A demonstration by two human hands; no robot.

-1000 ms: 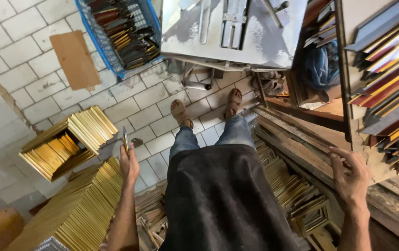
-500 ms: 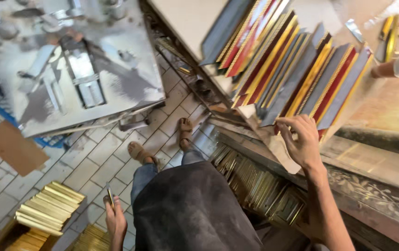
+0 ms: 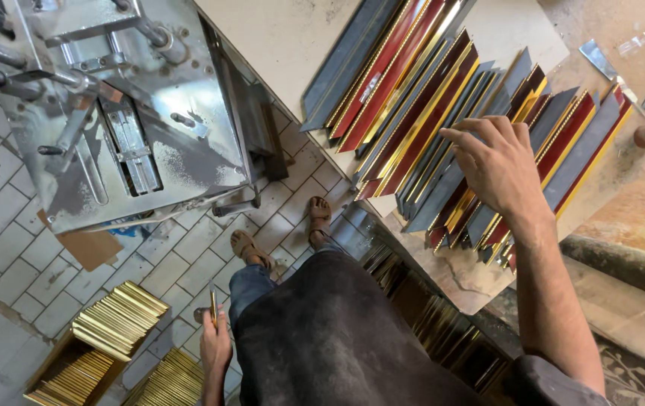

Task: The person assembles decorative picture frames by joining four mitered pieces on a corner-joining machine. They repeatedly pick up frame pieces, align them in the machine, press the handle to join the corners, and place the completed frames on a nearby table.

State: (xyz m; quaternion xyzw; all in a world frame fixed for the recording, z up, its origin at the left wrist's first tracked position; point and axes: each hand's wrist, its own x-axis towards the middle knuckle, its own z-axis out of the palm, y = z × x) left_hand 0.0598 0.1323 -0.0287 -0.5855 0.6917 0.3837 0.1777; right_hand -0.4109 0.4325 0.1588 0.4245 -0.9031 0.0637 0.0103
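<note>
the right hand (image 3: 499, 162) has come up from the bench edge and now lies spread on the frame strips (image 3: 412, 113), while the left hand (image 3: 216, 347) stays low, pinching a thin gold strip (image 3: 213, 308).

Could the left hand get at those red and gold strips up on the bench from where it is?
Probably not: the left hand hangs low, gripping a thin strip, while the right hand already rests on the red and gold strips.
</note>
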